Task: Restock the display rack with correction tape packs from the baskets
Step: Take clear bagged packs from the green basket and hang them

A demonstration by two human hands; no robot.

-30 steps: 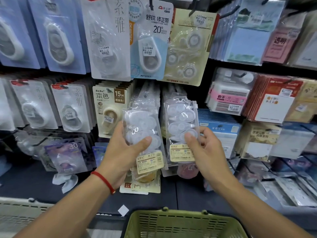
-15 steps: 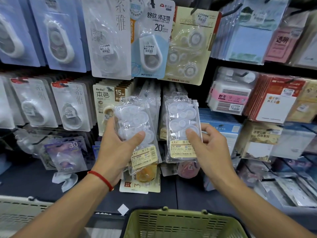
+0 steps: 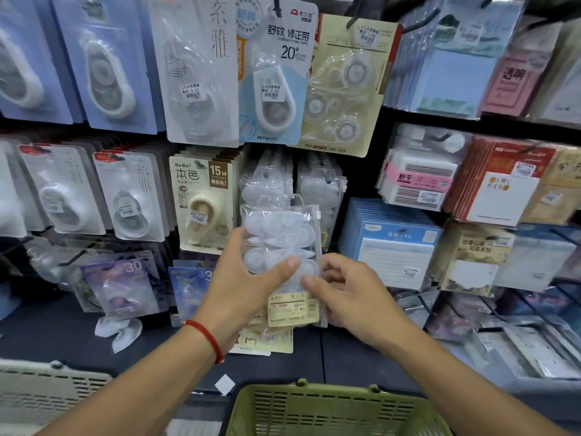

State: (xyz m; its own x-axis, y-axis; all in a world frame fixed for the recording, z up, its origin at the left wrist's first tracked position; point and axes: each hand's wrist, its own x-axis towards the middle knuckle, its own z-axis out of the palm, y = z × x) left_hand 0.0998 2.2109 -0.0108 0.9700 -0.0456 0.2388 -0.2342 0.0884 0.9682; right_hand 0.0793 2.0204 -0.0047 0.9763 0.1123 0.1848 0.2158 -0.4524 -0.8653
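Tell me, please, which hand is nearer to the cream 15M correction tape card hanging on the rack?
Left. The left hand is just below the cream 15M card; the right hand lies further right, beyond the clear pack.

— How many hands?
— Two: a left hand [image 3: 248,278] and a right hand [image 3: 352,294].

— And clear packs in the hands?
— At least one clear pack [image 3: 283,243]; a second behind it I cannot tell.

— Baskets?
— Two: one green basket [image 3: 330,410] and one pale basket [image 3: 47,388].

— Clear packs hanging behind?
— Two rows [image 3: 320,190], the number in each uncountable.

— Cream 15M cards?
— One front card [image 3: 202,199], more stacked behind.

— Wristbands?
— One red wristband [image 3: 207,338].
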